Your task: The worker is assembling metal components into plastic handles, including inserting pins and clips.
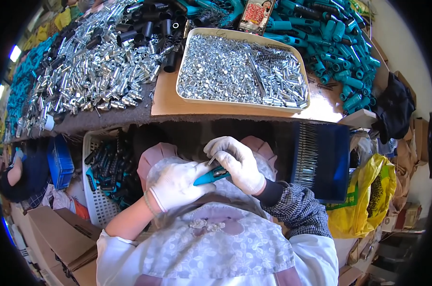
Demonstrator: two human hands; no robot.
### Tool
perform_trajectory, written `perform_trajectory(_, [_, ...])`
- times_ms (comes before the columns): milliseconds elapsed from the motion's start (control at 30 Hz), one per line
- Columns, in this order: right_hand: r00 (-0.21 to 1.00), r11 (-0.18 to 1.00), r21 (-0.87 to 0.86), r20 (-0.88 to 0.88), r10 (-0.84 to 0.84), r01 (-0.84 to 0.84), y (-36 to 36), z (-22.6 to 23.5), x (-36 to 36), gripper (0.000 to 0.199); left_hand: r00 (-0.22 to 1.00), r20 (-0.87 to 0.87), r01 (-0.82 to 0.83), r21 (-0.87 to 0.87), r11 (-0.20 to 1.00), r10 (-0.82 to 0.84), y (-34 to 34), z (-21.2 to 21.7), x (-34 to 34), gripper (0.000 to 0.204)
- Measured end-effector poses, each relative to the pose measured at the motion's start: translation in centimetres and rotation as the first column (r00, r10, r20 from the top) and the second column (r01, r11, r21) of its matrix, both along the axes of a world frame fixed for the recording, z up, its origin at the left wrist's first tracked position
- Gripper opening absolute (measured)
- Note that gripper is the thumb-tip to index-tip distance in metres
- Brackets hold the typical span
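A teal plastic tool handle lies across my lap area, above the apron. My left hand, in a white glove, is closed around it from the left. My right hand, also gloved, bends over the handle's right end, thumb and fingers pinched together. Between those fingertips shows a small greyish metal piece, close to the handle; its exact shape is too small to tell. The right palm and fingers partly hide the handle's right end.
Ahead on the bench, a cream tray holds small metal parts. Loose metal sleeves are heaped to its left, teal handles to its right. Below are a white basket of black-and-teal pieces, a dark blue bin beside metal rods, and a yellow bag.
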State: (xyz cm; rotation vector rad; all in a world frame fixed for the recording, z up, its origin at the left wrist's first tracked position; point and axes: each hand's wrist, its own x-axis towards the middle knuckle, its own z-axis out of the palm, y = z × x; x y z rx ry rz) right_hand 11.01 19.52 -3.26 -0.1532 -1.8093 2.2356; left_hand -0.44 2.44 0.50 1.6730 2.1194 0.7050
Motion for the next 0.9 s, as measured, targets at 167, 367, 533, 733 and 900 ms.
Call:
perform_trajectory(167, [0.995, 0.98, 0.176, 0.045, 0.09, -0.096, 1.2, 0.9, 0.7, 0.012, 0.999, 0.021, 0.03, 0.046, 0.998, -0.031, -0.2, -1.5, -0.6, 0.034])
perform_trajectory(367, [0.994, 0.82, 0.572, -0.102, 0.045, 0.022, 1.3, 0.0, 1.4, 0.011, 0.999, 0.022, 0.025, 0.043, 0.999, -0.026, -0.7, -1.6, -0.6, 0.04])
perform_trajectory(533, [0.944, 0.387, 0.9, -0.284, 0.167, 0.203, 1.6, 2.3, 0.7, 0.018, 1.0, 0.002, 0.011, -0.014, 1.0, -0.011, -0.6, -1.4, -0.9, 0.041])
perform_trajectory(733, [0.984, -0.05, 0.995, -0.079, 0.158, 0.088, -0.7, 4.5, 0.5, 0.01, 0.998, 0.05, 0.034, 0.032, 0.999, -0.035, -1.2, -1.3, -1.0, 0.041])
perform_trajectory(900, [0.874, 0.502, 0.716, 0.42, 0.245, -0.485, 1.7, 4.7, -0.7, 0.021, 0.997, 0.003, 0.08, -0.087, 0.993, -0.08, -1.8, -1.4, 0.2, 0.034])
